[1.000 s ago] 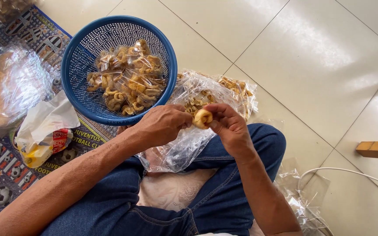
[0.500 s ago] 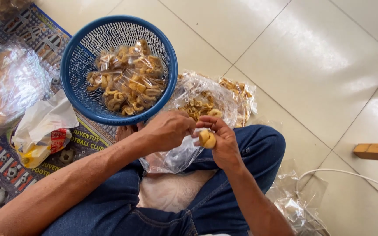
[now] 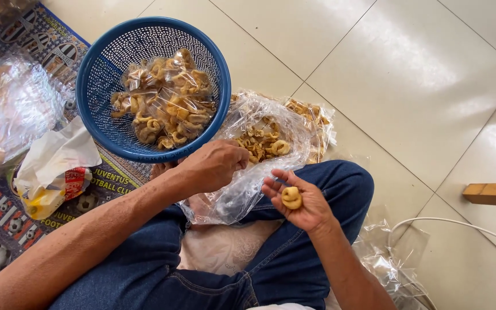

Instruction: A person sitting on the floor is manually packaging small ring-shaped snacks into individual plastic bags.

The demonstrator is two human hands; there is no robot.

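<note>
I sit cross-legged on the floor in blue jeans. My left hand [image 3: 213, 165] grips the rim of a large clear plastic bag [image 3: 242, 189] that lies over my lap and holds yellow-brown curled snacks [image 3: 262, 143]. My right hand [image 3: 297, 198] is palm up, just right of the bag, with one curled snack piece [image 3: 291, 197] resting on the palm, fingers loosely spread. A blue plastic basket [image 3: 101, 80] stands in front of my left knee and holds sealed clear packets of the same snacks [image 3: 167, 103].
A patterned mat [image 3: 7, 218] lies at the left, with a white plastic bag [image 3: 53, 155] and crumpled clear plastic [image 3: 12, 103] on it. Empty clear bags [image 3: 391, 258] and a white cable [image 3: 460, 224] lie at the right, near a wooden piece [image 3: 495, 194]. Cream floor tiles stretch beyond.
My right hand has dropped away from my left hand and turned palm up with the snack piece on it. My left hand has stayed at the bag's mouth.
</note>
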